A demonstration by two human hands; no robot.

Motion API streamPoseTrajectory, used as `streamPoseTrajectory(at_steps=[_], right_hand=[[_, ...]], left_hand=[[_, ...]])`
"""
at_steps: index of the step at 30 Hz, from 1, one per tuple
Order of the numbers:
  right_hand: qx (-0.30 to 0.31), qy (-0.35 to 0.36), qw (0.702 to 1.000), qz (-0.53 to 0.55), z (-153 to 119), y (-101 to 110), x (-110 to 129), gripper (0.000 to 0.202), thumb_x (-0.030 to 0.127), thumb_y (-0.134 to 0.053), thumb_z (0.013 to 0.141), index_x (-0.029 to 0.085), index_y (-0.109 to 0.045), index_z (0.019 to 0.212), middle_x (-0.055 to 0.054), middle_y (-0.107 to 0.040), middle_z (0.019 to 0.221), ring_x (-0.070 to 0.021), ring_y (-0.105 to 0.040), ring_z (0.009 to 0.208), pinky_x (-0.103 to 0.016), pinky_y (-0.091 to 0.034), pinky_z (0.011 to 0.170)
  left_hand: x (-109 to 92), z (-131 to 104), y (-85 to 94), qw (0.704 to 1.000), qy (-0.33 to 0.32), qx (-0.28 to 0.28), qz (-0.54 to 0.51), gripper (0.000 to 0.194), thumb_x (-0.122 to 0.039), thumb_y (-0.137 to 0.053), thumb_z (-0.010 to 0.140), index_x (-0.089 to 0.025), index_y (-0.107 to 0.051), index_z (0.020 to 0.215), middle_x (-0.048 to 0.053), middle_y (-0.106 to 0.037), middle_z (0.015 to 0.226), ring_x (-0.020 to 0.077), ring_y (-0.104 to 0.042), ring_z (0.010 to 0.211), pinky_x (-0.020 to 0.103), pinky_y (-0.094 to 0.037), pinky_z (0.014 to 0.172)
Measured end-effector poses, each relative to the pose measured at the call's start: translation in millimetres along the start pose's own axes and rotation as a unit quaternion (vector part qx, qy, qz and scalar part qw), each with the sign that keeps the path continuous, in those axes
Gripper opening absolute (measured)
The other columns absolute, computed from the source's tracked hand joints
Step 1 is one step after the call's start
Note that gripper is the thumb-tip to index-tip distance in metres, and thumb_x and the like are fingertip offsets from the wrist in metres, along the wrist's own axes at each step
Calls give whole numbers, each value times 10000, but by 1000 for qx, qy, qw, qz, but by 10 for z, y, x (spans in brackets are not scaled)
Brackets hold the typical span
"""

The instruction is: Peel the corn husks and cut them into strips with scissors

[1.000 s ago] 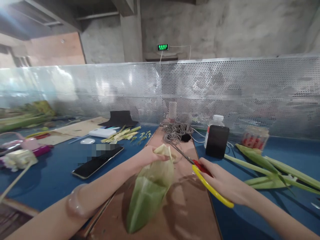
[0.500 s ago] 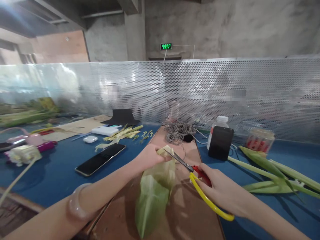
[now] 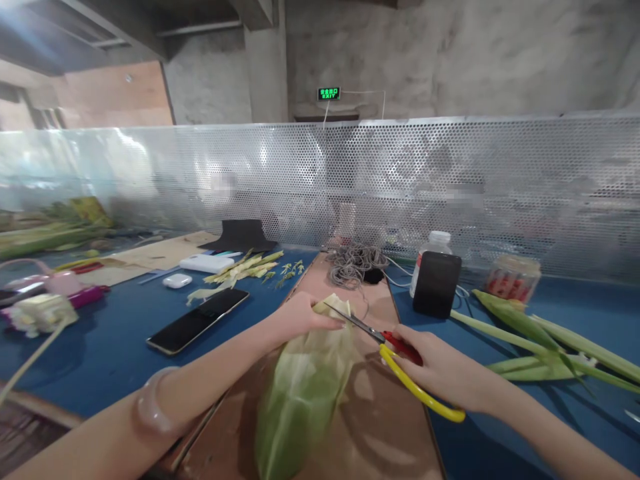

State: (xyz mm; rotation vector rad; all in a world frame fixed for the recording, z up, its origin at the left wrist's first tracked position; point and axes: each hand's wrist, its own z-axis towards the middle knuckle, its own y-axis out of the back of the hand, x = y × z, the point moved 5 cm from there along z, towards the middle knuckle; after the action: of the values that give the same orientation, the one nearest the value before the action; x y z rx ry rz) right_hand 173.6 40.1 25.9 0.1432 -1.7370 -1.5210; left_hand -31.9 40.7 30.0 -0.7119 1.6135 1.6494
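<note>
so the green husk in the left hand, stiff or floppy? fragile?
Likely light and bendy: the green husk looks like a thin leaf, pinched at one end by the left hand. The wider part looks cupped, so it may have some spring. The pale end near the scissors looks creased and could tear.

The left arm (image 3: 215, 377) comes in bare from the lower left corner and slants forward and to the right, reaching the middle of the view. The left hand (image 3: 300, 315) is closed in a pinch, its digits directed right and the wrist nearly in line with the forearm. From the lower right corner the right arm (image 3: 535, 420), also bare, slants forward and to the left. The right hand (image 3: 443, 363) is curled in a grip, turned toward the left one and slightly lower in view. The two hands are apart.
</note>
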Motion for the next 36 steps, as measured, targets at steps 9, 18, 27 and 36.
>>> streamPoseTrajectory(at_steps=[9, 18, 27, 36], right_hand=[[14, 49, 998, 23, 5, 135, 11, 302, 400, -454, 790, 158, -594, 902, -21, -595, 776, -155, -510, 676, -239, -409, 622], [26, 61, 998, 23, -12, 146, 35, 297, 398, -451, 797, 164, -613, 880, -7, -583, 736, -147, -495, 671, -224, -406, 615], [50, 74, 996, 12, 1, 105, -31, 270, 348, -388, 844, 160, -562, 758, 5, -500, 671, -125, -448, 618, -212, -362, 546], [69, 62, 996, 4, -19, 133, 59, 303, 380, -397, 833, 162, -479, 639, 27, -402, 555, -103, -390, 535, -196, -314, 478]], left_hand=[[42, 28, -56, 998, -10, 52, -32, 450, -579, -641, 495, -146, -532, 547, -42, -353, 500, 92, -305, 486, 229, -203, 469], [16, 49, -52, 998, -27, 48, 13, 477, -544, -651, 505, -179, -347, 453, -59, -243, 473, 73, -207, 464, 250, -129, 460], [3, 10, -58, 997, -20, 70, -22, 458, -521, -665, 508, -171, -371, 472, -55, -275, 496, 76, -237, 483, 239, -154, 469], [9, 1, -58, 995, -15, 88, -53, 351, -467, -680, 523, -139, -575, 588, -41, -368, 524, 88, -311, 506, 226, -214, 485]])
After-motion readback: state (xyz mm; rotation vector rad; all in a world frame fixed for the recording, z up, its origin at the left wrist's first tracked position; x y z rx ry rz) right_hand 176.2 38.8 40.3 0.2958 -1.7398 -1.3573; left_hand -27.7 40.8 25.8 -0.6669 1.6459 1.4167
